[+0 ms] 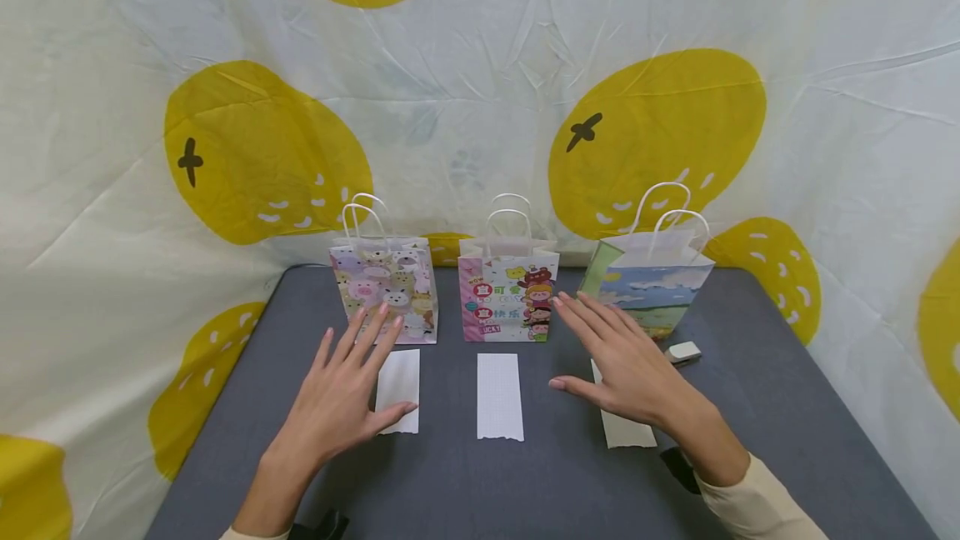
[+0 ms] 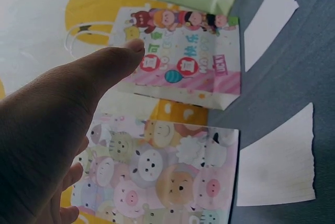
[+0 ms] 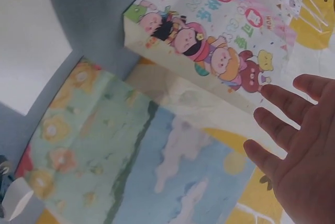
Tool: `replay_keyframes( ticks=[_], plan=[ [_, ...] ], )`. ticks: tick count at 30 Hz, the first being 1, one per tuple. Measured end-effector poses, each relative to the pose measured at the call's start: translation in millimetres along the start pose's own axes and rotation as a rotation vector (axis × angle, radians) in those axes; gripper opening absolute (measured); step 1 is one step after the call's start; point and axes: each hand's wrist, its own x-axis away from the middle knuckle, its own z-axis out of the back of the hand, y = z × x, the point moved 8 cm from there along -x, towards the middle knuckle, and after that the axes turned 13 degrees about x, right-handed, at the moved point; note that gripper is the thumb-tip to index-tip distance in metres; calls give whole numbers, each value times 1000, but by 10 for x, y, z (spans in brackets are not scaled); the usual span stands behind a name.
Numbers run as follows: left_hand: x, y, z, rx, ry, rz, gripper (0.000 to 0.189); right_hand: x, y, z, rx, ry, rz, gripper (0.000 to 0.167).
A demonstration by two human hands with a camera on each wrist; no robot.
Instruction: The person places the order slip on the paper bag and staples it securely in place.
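Observation:
My left hand (image 1: 341, 398) is spread over the left part of the table, fingers straight and holding nothing. It partly covers a white paper slip (image 1: 402, 377) and the lower front of a paper bag with cartoon animals (image 1: 412, 273). On the right, my right hand (image 1: 630, 365) is also spread and holds nothing. It overlaps a sky-and-meadow paper bag (image 1: 660, 290) and another paper slip (image 1: 628, 433). Between the hands stands a pink and white paper bag (image 1: 510, 298) with cartoon figures, and a gridded paper slip (image 1: 499, 397) lies in front of it. All three bags stand upright with white handles raised.
A small white and dark object (image 1: 683, 352) lies beside the right bag's base. The dark grey table (image 1: 450, 490) reaches back to a white hanging cloth (image 1: 465, 132) with yellow shapes, close behind the bags.

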Motion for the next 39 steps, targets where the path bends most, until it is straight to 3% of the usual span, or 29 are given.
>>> replay_keyframes(
  ticks=[10, 17, 21, 25, 29, 33, 39],
  plan=[
    [67, -121, -49, 33, 39, -3, 116, -224, -145, 139, -150, 70, 37, 91],
    [101, -226, -75, 153, 116, -34, 112, -473, -241, 244, -254, 141, 11, 81],
    [93, -363, -166, 269, 101, 36, 106, -646, -341, 281, -284, 169, 21, 74],
    [72, -535, -299, 392, 48, 147, 98, -836, -449, 265, -296, 160, 34, 73],
    [40, -672, -431, 475, -3, 218, 92, -1015, -548, 233, -320, 160, 51, 73],
    [-1, -774, -532, 520, -32, 250, 90, -1176, -640, 234, -347, 189, 64, 71],
    [-32, -885, -668, 576, -46, 248, 83, -1428, -763, 198, -395, 214, 72, 69]
  ],
)
